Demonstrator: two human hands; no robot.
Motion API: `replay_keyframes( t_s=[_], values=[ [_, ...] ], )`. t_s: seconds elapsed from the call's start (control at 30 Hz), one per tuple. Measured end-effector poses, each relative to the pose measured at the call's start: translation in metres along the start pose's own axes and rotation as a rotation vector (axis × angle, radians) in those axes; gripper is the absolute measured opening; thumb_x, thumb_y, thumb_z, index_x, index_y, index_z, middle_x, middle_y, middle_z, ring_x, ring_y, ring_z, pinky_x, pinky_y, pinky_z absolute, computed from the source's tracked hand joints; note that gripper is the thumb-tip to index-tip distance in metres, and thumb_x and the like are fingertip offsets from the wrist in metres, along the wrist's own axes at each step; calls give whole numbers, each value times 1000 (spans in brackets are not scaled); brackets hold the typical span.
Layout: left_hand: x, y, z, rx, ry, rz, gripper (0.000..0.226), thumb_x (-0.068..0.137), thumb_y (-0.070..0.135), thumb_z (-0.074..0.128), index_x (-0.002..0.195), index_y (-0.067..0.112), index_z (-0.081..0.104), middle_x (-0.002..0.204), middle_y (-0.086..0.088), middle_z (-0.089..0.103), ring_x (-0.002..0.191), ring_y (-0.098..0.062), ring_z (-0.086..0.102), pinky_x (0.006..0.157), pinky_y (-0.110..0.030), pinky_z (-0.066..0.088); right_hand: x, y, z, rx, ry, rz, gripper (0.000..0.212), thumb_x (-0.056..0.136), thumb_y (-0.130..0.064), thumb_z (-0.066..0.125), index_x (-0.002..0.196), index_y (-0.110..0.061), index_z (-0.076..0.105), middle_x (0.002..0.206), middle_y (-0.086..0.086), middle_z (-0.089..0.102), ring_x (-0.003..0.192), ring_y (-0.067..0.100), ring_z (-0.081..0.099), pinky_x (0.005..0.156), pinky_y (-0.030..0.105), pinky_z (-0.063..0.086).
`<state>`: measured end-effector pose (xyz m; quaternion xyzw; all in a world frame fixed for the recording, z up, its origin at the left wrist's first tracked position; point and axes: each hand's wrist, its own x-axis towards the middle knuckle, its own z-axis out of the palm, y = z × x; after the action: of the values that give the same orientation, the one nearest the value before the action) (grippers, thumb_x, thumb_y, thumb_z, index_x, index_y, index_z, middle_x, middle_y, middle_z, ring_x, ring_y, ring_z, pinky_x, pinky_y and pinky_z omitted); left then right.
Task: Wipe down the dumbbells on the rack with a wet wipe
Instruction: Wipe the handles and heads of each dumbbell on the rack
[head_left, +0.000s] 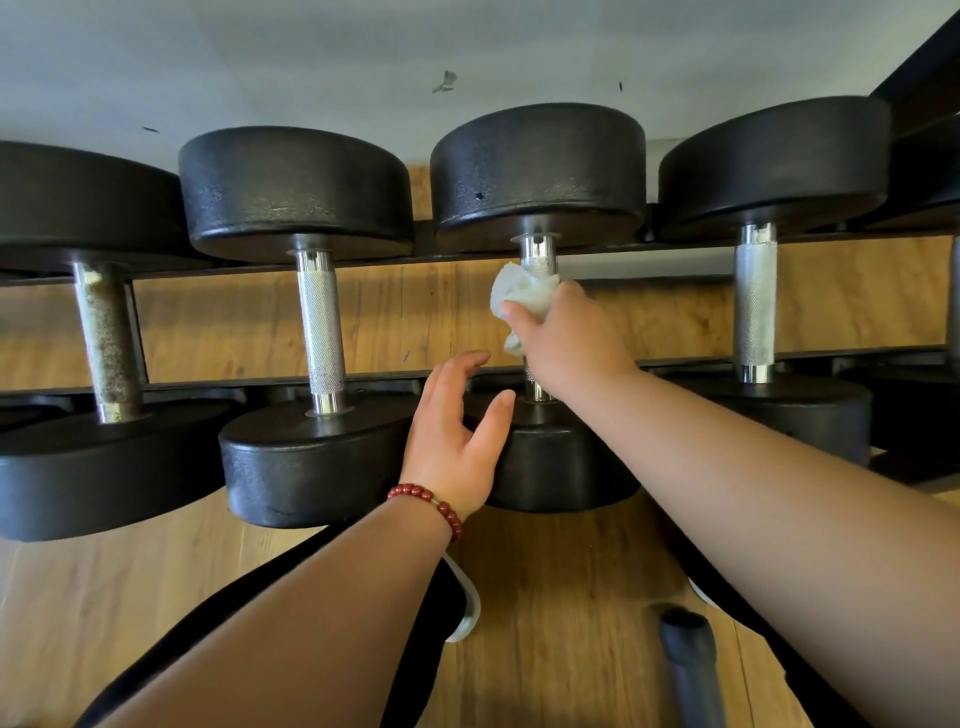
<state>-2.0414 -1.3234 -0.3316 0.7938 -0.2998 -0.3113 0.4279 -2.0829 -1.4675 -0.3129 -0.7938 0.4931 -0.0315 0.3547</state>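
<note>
On the rack (649, 283), where is my wipe?

– The wet wipe (524, 293) is bunched, white, and pressed against the silver handle of the third dumbbell (540, 171) from the left. Your right hand (566, 338) grips it, fingers curled round the wad and the handle together.

And my other hand?

– Your left hand (457, 441), with a red bead bracelet (431, 501) at the wrist, is relaxed with the fingers spread. It lies at the near head of that same dumbbell and holds nothing. Whether the palm presses the head, I cannot tell.

What else is in the row?

– Four black round-headed dumbbells lie side by side across two dark rails, handles pointing away from you. The leftmost dumbbell (106, 338) has a rusty, speckled handle. The second dumbbell (319, 322) and the fourth dumbbell (756, 301) have clean knurled ones. A wooden floor (571, 571) shows beneath.
</note>
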Motion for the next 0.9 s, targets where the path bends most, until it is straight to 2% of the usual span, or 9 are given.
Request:
replay_keyframes(
  t_s=[0.1, 0.17, 0.2, 0.27, 0.43, 0.57, 0.67, 0.77, 0.9],
  values=[
    [0, 0, 0, -8, -3, -6, 52, 85, 49, 45, 135, 32, 44, 130, 21, 42, 112, 19, 38, 78, 6, 30, 14, -4, -2, 224, -96, 74, 44, 97, -44, 52, 124, -9, 50, 104, 0, 56, 88, 14, 55, 57, 18, 38],
    [0, 0, 0, -13, -2, -7, 52, 86, 49, 46, 135, 32, 44, 130, 21, 43, 113, 18, 39, 80, 6, 29, 20, 1, -5, 545, -191, 111, 34, 94, -42, 59, 115, -16, 55, 106, 2, 66, 94, 17, 64, 79, 34, 55],
    [0, -1, 0, -14, 0, -7, 53, 86, 49, 46, 136, 31, 44, 131, 20, 43, 115, 15, 40, 80, 5, 29, 20, 5, -6, 637, -231, 129, 29, 93, -40, 61, 112, -19, 57, 106, 3, 68, 96, 19, 67, 89, 41, 55],
    [0, -1, 0, -12, -1, -13, 54, 86, 49, 46, 136, 31, 44, 132, 19, 43, 118, 11, 40, 80, 4, 29, 17, 12, -4, 640, -274, 125, 22, 93, -37, 62, 110, -23, 56, 104, 3, 70, 98, 20, 68, 95, 44, 52],
    [0, 0, 0, -8, -6, -14, 47, 86, 49, 45, 131, 36, 42, 128, 22, 42, 112, 23, 37, 85, -1, 29, 28, 7, -12, 729, -344, 119, 14, 95, -29, 61, 102, -18, 59, 97, 4, 70, 93, 21, 71, 93, 42, 54],
    [1, -1, 0, -7, -4, -14, 54, 85, 49, 45, 136, 31, 44, 128, 22, 43, 114, 22, 37, 85, 0, 30, 37, 1, -17, 919, -352, 107, 11, 96, -22, 59, 105, -15, 60, 94, 5, 71, 87, 17, 72, 84, 29, 57],
    [1, -1, 0, -8, -3, -13, 54, 85, 48, 46, 136, 29, 45, 128, 21, 43, 114, 22, 37, 84, 3, 29, 27, 14, -14, 906, -467, 145, 11, 97, -19, 57, 106, -14, 58, 92, 6, 72, 89, 16, 71, 81, 26, 54],
    [1, -1, 0, -9, -2, -14, 53, 85, 47, 46, 136, 29, 45, 129, 20, 44, 114, 21, 38, 84, 6, 28, 28, 15, -20, 881, -535, 173, 12, 96, -15, 58, 106, -9, 57, 92, 8, 72, 89, 19, 71, 80, 28, 56],
    [2, -1, 0, -14, -2, -16, 55, 86, 47, 46, 137, 28, 44, 130, 20, 43, 115, 20, 38, 84, 6, 29, 42, 3, -23, 1012, -457, 182, 13, 96, -15, 58, 108, -9, 59, 92, 8, 73, 90, 21, 72, 83, 32, 57]
  ],
)
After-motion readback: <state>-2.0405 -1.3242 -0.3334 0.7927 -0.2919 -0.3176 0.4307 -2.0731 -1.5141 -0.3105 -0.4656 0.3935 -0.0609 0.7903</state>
